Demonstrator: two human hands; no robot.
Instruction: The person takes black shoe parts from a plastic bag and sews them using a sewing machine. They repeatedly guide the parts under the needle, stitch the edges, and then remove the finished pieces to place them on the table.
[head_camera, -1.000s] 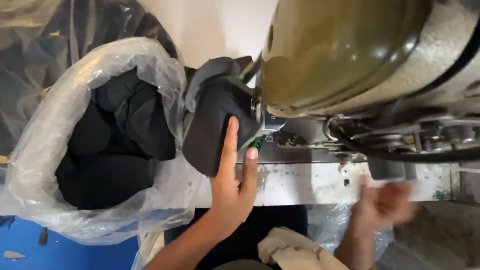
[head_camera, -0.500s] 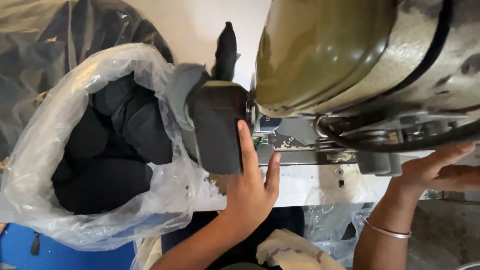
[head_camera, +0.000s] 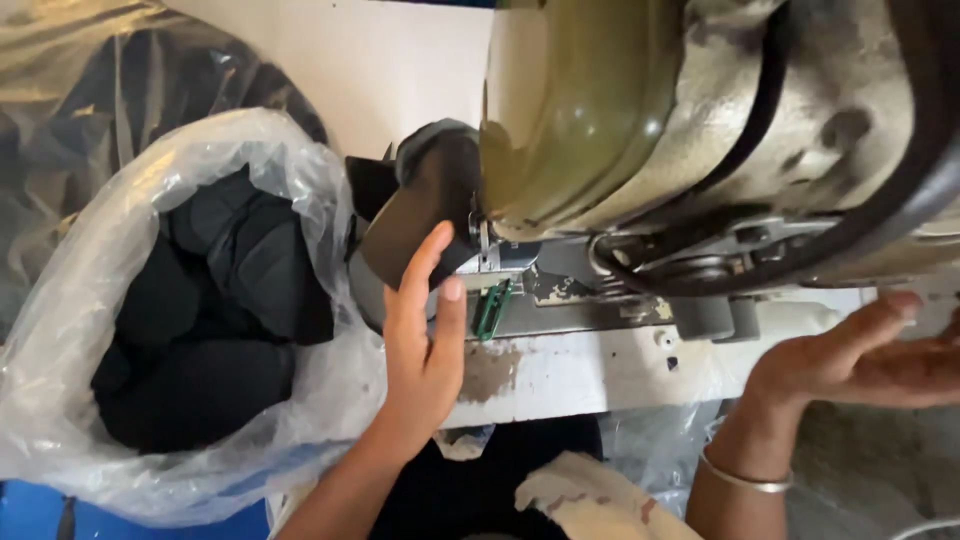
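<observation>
My left hand (head_camera: 422, 345) presses flat, fingers straight and together, against a dark fabric piece (head_camera: 420, 205) that sits under the head of an olive-green sewing machine (head_camera: 640, 120), right beside the needle area. Near the machine's right end, my right hand (head_camera: 850, 355) hovers palm up under its belt side with the fingers spread. It holds nothing, and a thin bangle circles the wrist. A small green clip (head_camera: 490, 308) hangs below the needle plate.
A clear plastic bag (head_camera: 90, 330) full of dark fabric pieces (head_camera: 215, 320) stands at the left. The white machine table edge (head_camera: 570, 375) runs across the middle. A pale cloth (head_camera: 590, 500) lies on my lap, and a black drive belt (head_camera: 880, 215) loops round the machine.
The dark fabric piece has turned and slid further under the machine head. My left hand followed it up and right; my right hand rose from a blur to the machine's right end.
</observation>
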